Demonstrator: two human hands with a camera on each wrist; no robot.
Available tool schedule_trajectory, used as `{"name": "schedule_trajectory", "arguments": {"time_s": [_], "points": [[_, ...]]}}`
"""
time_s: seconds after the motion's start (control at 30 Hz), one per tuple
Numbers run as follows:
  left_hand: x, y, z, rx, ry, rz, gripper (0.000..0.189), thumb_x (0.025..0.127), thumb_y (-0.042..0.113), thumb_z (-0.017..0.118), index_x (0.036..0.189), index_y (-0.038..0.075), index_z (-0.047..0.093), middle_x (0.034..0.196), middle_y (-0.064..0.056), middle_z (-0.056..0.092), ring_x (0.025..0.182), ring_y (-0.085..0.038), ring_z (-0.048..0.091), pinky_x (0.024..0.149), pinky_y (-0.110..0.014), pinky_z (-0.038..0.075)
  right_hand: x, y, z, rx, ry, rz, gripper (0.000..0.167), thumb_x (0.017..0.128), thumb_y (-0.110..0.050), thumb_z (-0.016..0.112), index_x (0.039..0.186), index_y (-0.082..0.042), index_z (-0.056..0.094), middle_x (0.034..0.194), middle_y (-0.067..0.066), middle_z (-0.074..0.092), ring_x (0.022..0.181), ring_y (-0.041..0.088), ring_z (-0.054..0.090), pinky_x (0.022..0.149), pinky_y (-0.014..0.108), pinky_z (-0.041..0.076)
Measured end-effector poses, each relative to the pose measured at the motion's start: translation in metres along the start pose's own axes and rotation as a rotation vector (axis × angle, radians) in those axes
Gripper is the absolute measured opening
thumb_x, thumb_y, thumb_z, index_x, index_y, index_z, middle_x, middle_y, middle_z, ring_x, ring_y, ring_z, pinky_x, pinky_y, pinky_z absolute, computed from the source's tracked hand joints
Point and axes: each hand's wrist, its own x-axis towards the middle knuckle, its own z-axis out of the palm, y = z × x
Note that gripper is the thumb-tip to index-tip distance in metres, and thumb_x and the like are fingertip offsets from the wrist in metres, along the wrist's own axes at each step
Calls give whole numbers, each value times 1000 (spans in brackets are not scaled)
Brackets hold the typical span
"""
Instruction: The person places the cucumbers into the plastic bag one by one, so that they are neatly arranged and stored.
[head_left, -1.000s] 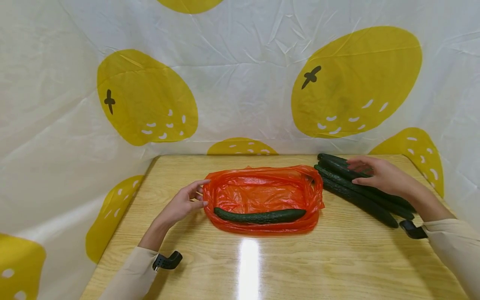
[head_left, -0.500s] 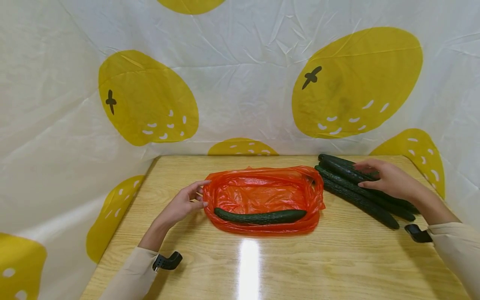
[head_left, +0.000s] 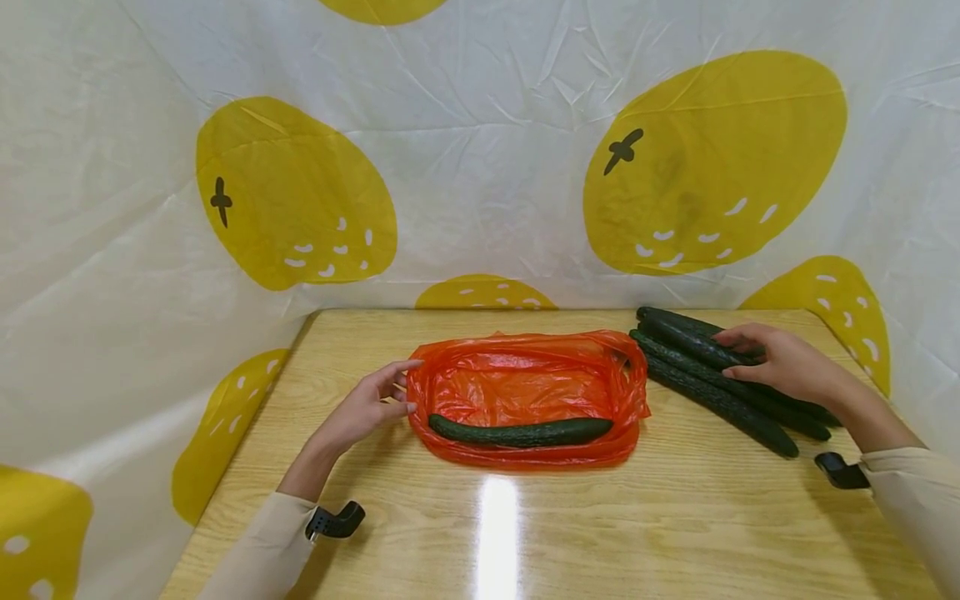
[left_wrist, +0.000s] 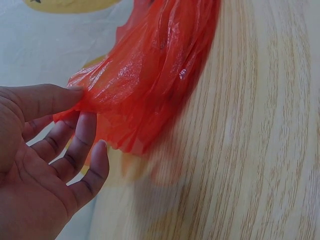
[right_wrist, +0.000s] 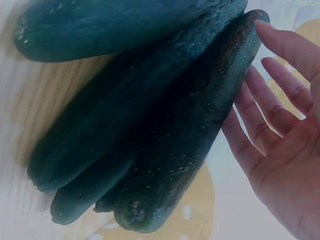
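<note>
A red plastic bag (head_left: 517, 343) lies spread open on the table, its rim bunched around the opening. One dark green cucumber (head_left: 525, 433) lies inside along the near side. At the bag's left end, my left hand (head_left: 366, 406) pinches the rim between thumb and fingers; the left wrist view shows the thin plastic (left_wrist: 145, 85) between them. Several more cucumbers (head_left: 723, 406) are piled to the right of the bag. Over them is my right hand (head_left: 791, 367), thumb and fingers spread beside the upper cucumber (right_wrist: 195, 115), not closed round it.
The wooden table (head_left: 637, 533) stretches in front of the bag. Behind it hangs a white sheet (head_left: 480, 192) with large yellow fruit prints. The pile's left ends lie against the bag's right side.
My right hand has shifted slightly to the right along the cucumber pile. The left hand, the bag and the cucumber in it stay where they were.
</note>
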Motion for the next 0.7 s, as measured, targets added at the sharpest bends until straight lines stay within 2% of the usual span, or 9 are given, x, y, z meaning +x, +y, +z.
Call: {"name": "schedule_trajectory", "arguments": {"time_s": [0.23, 0.47, 0.7], "points": [[0, 0, 0, -2, -8, -2, 62, 92, -2, 70, 149, 5, 48, 114, -20, 54, 98, -30, 56, 74, -27, 54, -1, 7, 1, -19, -4, 6, 52, 91, -12, 76, 137, 3, 57, 132, 25, 60, 110, 41, 60, 84, 53, 53], [0, 1, -1, 24, -8, -5, 62, 92, 0, 71, 150, 6, 48, 113, -19, 54, 98, -29, 54, 74, -27, 53, 3, 7, 2, -14, -36, 34, 51, 93, -12, 75, 138, 5, 56, 134, 29, 58, 112, 45, 60, 86, 58, 52], [-1, 2, -2, 27, -9, -3, 62, 93, 0, 71, 150, 5, 48, 113, -18, 55, 97, -29, 54, 73, -27, 53, 6, 5, 3, -13, -33, 41, 48, 93, -8, 74, 136, 5, 57, 132, 29, 59, 110, 44, 60, 84, 55, 53]]}}
